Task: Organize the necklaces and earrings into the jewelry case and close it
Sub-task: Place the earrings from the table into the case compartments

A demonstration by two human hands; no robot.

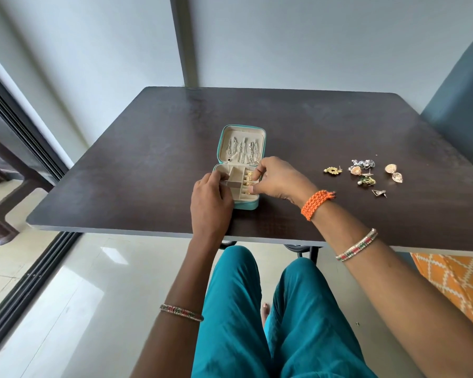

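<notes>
A dark brown table (pixel 284 126) stands against a pale wall (pixel 311 36). A blue chair (pixel 459 110) sits at far right, orange patterned cloth (pixel 459 279) near right, a sliding door track (pixel 19 290) left on the glossy floor tiles (pixel 93 296).

Both arms reach fwd from the bottom edge, forearms bare. Left hand (pixel 211 199) lies knuckles-up, fingers curled, fingertips pinching sth small, can't tell what. Right hand (pixel 275 179) sits just beside it, wrist bent inward, thumb & fingers curled in a pinch.
</notes>
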